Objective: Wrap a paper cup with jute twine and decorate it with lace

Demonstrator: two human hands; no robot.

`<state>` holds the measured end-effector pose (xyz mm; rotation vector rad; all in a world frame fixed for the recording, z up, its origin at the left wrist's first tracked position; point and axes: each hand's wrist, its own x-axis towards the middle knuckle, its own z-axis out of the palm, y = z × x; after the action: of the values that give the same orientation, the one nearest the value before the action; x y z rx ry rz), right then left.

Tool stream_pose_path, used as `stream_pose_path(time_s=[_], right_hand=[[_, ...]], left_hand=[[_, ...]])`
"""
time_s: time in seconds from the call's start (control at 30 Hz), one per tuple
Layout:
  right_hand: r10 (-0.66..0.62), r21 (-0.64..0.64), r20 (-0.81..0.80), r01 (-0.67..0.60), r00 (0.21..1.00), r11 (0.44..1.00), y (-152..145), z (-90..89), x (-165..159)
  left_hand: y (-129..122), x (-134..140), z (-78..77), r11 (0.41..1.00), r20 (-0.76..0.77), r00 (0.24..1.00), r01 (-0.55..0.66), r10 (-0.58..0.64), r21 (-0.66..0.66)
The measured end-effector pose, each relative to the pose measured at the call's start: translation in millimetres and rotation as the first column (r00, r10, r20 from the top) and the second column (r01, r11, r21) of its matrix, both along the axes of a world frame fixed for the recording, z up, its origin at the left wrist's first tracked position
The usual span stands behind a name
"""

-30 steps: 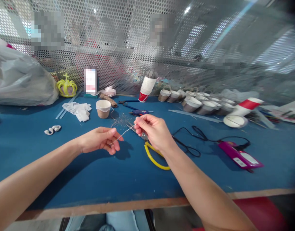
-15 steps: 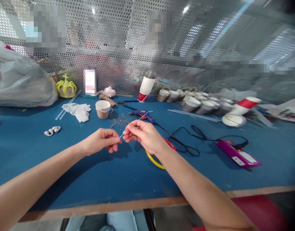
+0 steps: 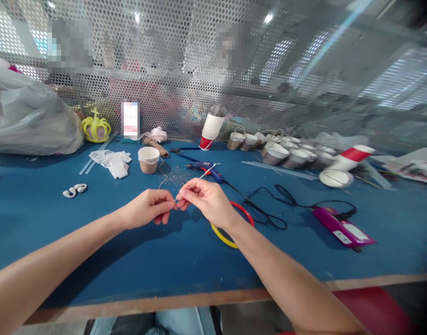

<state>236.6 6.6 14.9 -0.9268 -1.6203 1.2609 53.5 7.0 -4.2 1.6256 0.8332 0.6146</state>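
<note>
My left hand (image 3: 149, 209) pinches one end of a thin, pale twisted strand (image 3: 205, 172) between thumb and fingertips. Close against it, my right hand (image 3: 208, 200) is closed on the same strand, whose free end sticks out up and to the right. Whether the strand is wire or cord is too fine to tell. Beyond the hands lies a blue glue gun (image 3: 213, 173) with a black cable. A paper cup wrapped in brown twine (image 3: 148, 165) stands behind my left hand. Partly under my right forearm is a red and yellow ring (image 3: 223, 238).
Behind the cup lie a twine roll (image 3: 158, 148) and pliers (image 3: 185, 154). Crumpled white cloth (image 3: 112, 160) and white earphones (image 3: 75, 190) are at left. Stacked cups (image 3: 213, 125), several small buckets (image 3: 274, 153) and a purple power strip (image 3: 342, 228) occupy the right and back.
My fingertips have come closer together along the strand. More of its twisted length shows above my right hand. The view has shifted slightly.
</note>
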Motion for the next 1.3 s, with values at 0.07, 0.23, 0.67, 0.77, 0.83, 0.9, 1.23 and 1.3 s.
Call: stream_pose_path(time_s=[0.07,0.23,0.67,0.77,0.83,0.9,1.23,1.3], right_hand=[[0.000,0.024,0.023,-0.001,1.000,1.000,-0.3,0.1,1.0],[0.024,-0.010,0.011,-0.024,1.000,1.000,-0.2,0.7,2.2],[0.032,-0.125,-0.092,-0.043,0.995,0.991,-3.2,-0.5,-3.7],[0.041,-0.120,-0.092,-0.052,0.995,0.991,-1.5,1.6,-1.5],[0.039,-0.106,-0.089,-0.048,0.995,0.993,0.3,3.7,0.8],[0.026,-0.095,-0.093,-0.035,0.995,0.995,1.9,5.4,2.9],[0.038,-0.116,-0.158,-0.057,0.987,0.992,2.8,5.1,0.9],[0.022,-0.106,-0.157,-0.039,0.987,0.994,2.7,4.4,0.1]], left_hand=[[0.3,1.5,-0.4,1.000,-0.001,1.000,0.001,-0.001,-0.028],[1.1,1.3,-0.5,0.998,0.016,0.999,0.035,-0.034,-0.059],[-2.1,-1.6,1.6,0.998,0.108,0.994,0.023,-0.017,-0.058],[-2.7,-1.8,-1.5,0.990,0.154,0.988,0.038,-0.017,-0.136],[-3.1,-2.0,-4.6,0.964,0.201,0.979,0.081,-0.029,-0.255],[-3.6,-2.2,-6.5,0.921,0.256,0.966,0.131,-0.035,-0.366],[-4.3,-0.8,-4.3,0.887,0.322,0.947,0.142,0.008,-0.439],[-3.9,-0.7,-4.9,0.892,0.304,0.953,0.138,-0.001,-0.431]])
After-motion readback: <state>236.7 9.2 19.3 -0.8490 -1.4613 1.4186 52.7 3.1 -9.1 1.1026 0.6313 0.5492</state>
